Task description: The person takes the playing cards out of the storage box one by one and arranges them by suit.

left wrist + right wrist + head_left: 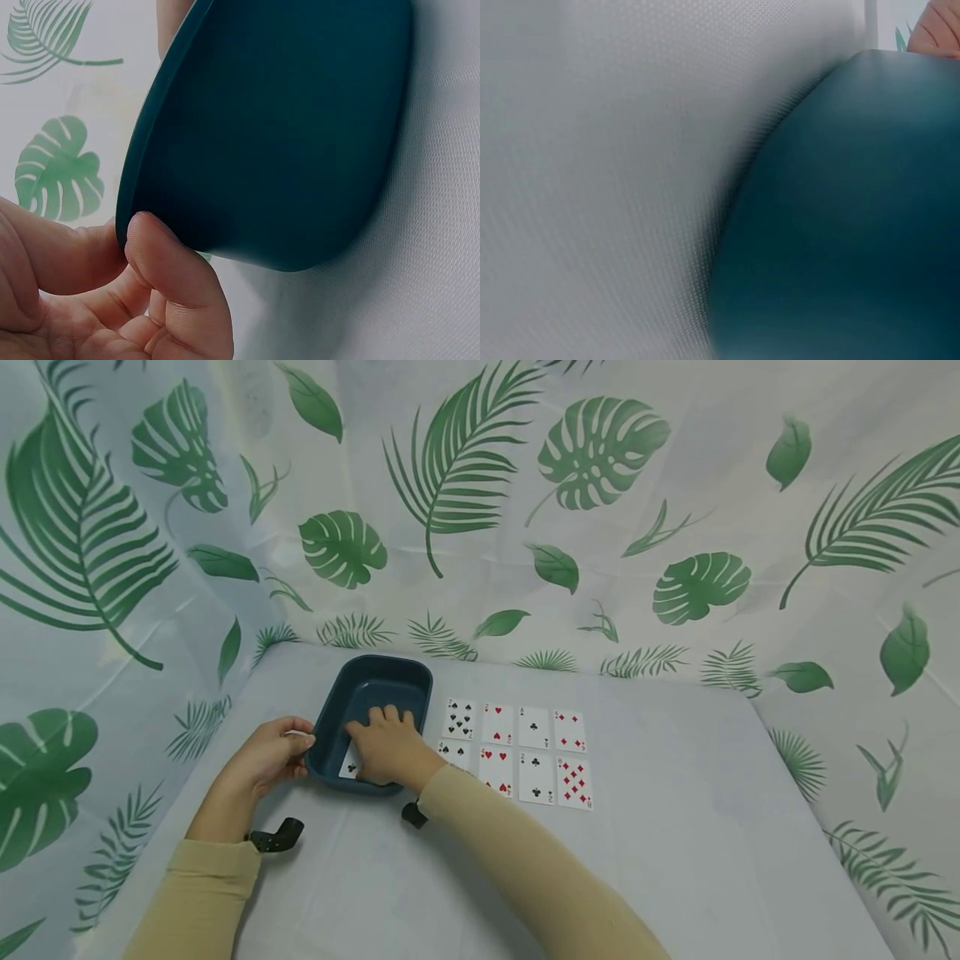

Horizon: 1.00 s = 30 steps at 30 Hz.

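A dark blue rectangular tub (321, 752) stands on the table's left part. At its left rim, my left hand (272, 760) pinches the edge; the left wrist view shows the thumb and fingers on either side of the tub's rim (133, 165). My right hand (393, 747) reaches down inside the tub, over a playing card (348, 767) with a club showing. Most of that card is hidden under the hand, and whether the fingers grip it is not visible. In the right wrist view, the tub's outer wall (840, 210) fills the right side.
Right of the tub, face-up cards lie in two rows, among them a seven of spades (459, 719), a two of hearts (498, 724) and an eight of diamonds (574, 783). My right forearm partly covers the lower row. White leaf-print cloth (480, 560) stands behind the white table (675, 827).
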{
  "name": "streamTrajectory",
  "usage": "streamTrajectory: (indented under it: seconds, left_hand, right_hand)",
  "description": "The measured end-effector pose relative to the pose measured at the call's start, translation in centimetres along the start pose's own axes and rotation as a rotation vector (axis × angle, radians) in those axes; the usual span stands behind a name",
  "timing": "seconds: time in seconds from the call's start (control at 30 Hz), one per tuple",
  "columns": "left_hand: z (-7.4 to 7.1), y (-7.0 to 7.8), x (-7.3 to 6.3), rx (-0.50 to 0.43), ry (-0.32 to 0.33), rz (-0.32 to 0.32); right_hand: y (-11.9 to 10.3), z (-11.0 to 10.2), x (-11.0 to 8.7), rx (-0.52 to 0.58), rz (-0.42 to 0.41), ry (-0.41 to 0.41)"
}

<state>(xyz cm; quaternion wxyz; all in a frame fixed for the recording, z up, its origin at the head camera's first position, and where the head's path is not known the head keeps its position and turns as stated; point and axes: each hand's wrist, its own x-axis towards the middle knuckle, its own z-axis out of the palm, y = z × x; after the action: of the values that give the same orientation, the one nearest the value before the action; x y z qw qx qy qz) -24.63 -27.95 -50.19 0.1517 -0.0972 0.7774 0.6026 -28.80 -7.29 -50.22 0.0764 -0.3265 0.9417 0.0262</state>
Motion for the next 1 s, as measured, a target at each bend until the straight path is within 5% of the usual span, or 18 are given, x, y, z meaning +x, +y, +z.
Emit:
streamTrajectory:
  seconds: [0.73,1.0]
  left_hand:
    - [-0.26,-0.33,0.11,-0.006,-0.004,0.000]
    - [-0.20,-0.30,0.11,-0.011,-0.011,-0.003]
  right_hand:
    - [-0.24,0.17,0.24,0.016,0.007,0.006]
    - [-0.01,0.17,0.52,0.128,0.001,-0.011]
